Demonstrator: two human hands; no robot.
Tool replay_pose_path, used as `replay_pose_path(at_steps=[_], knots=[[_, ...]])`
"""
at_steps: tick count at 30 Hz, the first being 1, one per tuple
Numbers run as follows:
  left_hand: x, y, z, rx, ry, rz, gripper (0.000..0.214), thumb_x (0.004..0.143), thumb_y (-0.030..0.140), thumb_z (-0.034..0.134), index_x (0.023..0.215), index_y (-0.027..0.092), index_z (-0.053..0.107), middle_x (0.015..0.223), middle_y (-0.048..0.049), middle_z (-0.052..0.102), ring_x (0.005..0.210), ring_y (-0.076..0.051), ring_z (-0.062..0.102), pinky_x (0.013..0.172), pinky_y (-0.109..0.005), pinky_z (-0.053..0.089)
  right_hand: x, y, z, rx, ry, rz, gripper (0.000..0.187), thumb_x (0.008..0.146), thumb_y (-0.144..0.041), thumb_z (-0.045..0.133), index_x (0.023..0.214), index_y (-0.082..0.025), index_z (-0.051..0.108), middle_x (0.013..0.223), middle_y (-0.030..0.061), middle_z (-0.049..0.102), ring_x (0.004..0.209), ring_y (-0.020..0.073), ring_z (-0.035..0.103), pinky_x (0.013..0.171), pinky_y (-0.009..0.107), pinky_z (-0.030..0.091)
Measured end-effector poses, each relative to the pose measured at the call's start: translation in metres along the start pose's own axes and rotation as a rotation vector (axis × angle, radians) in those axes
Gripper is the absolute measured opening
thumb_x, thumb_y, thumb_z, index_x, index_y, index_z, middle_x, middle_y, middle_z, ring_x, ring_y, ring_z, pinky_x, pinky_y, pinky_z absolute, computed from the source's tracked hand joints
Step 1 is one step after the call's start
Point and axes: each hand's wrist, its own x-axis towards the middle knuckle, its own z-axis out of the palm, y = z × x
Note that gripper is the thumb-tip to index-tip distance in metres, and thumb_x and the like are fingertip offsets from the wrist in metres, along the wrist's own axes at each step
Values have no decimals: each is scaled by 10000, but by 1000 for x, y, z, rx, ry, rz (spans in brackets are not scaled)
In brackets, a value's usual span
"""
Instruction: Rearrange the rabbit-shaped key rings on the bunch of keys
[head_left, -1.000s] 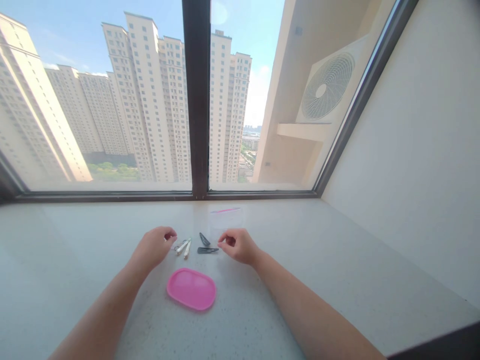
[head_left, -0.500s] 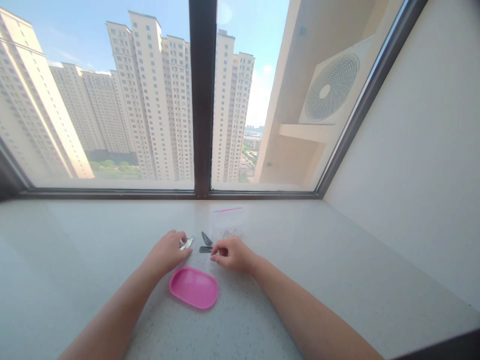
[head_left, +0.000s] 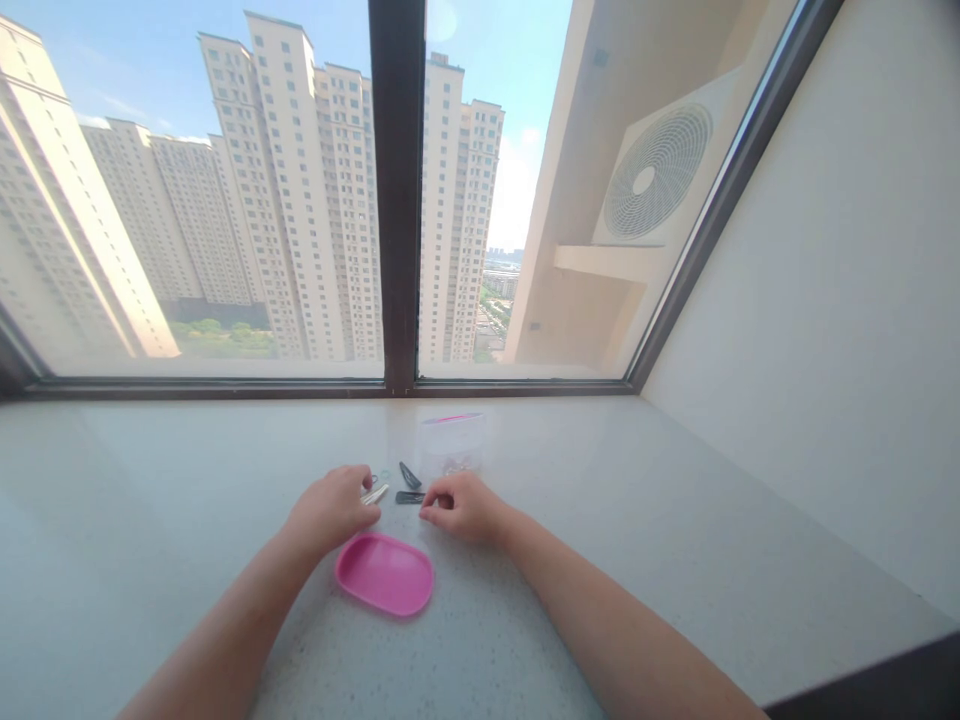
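My left hand rests on the pale stone sill, fingers curled over light-coloured hair clips; whether it grips them I cannot tell. My right hand is pinched at the end of a dark hair clip lying flat. A second dark clip lies just behind it. A pink oval tray sits in front of both hands, nothing in it.
A small clear plastic bag with a pink seal lies behind the clips. Behind the sill, a window with a dark centre frame. A plain wall closes off the right side.
Both hands have come closer together and toward the tray. My left hand now covers the light clips; my right hand has slid left onto the end of the dark clip.
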Motion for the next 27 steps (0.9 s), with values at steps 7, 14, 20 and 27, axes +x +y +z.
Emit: replay_pose_path(at_steps=[7, 14, 20, 27], knots=[[1, 2, -6, -1, 36, 25, 141, 617, 190, 513, 712, 173, 616, 801, -90, 646, 761, -222, 583, 630, -273, 378, 0, 0, 1, 2, -2, 15, 146, 750, -269, 627, 739, -133, 676, 470, -71, 372, 454, 54, 310, 462, 195, 242], [-1, 6, -7, -290, 118, 103, 161, 712, 285, 525, 776, 192, 640, 735, -26, 672, 696, -190, 601, 637, -263, 414, 0, -1, 0, 79, 8, 42, 160, 747, -275, 635, 803, -133, 684, 514, -48, 472, 477, 60, 382, 482, 191, 296], [-5, 23, 0, -522, 237, 251, 218, 766, 367, 556, 836, 197, 673, 820, -41, 705, 776, -190, 613, 694, -271, 451, 4, -7, 7, 523, -43, 179, 331, 779, -429, 590, 910, -128, 637, 620, 8, 611, 401, 76, 509, 390, 177, 357], [-10, 43, 3, -854, 170, 229, 214, 744, 358, 621, 817, 173, 699, 782, -48, 714, 749, -199, 635, 712, -293, 486, 9, -20, 16, 706, 243, 180, 427, 814, -518, 508, 695, -115, 584, 513, 1, 562, 324, 69, 475, 293, 155, 300]])
